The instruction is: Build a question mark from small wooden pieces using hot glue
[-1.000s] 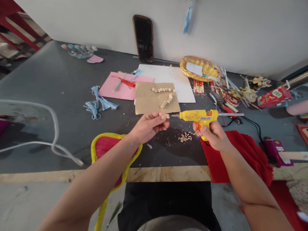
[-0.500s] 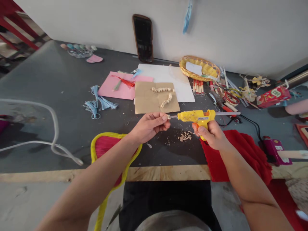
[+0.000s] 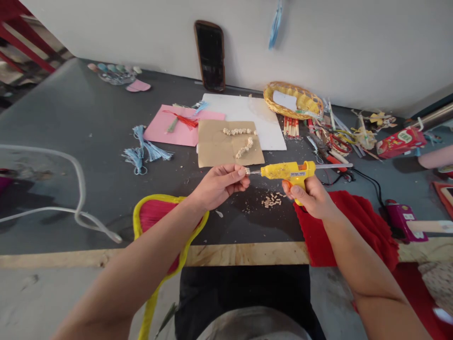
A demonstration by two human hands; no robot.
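My right hand [image 3: 307,194] is wrapped round a yellow hot glue gun [image 3: 288,172], a finger at its orange trigger. A clear glue stick [image 3: 334,165] juts from its back. Between thumb and fingers, my left hand [image 3: 226,184] pinches a small pale beaded piece [image 3: 247,171], mostly hidden; the gun's metal nozzle meets it or nearly does. Just beyond the hands, two strips of cream beads [image 3: 245,147] lie on brown paper [image 3: 214,146]. Under the gun, small tan pellets [image 3: 272,200] are scattered on the dark table.
Blue tassels [image 3: 146,148] and a pink sheet [image 3: 166,127] lie to the left. A wicker basket [image 3: 271,106], tools and a red drink carton [image 3: 401,142] stand at the right. A red cloth [image 3: 354,231] hangs over the front edge. A phone [image 3: 211,56] leans on the wall.
Both hands stay almost where they were, the nozzle still at the pinched piece. The whole view has shifted very slightly.
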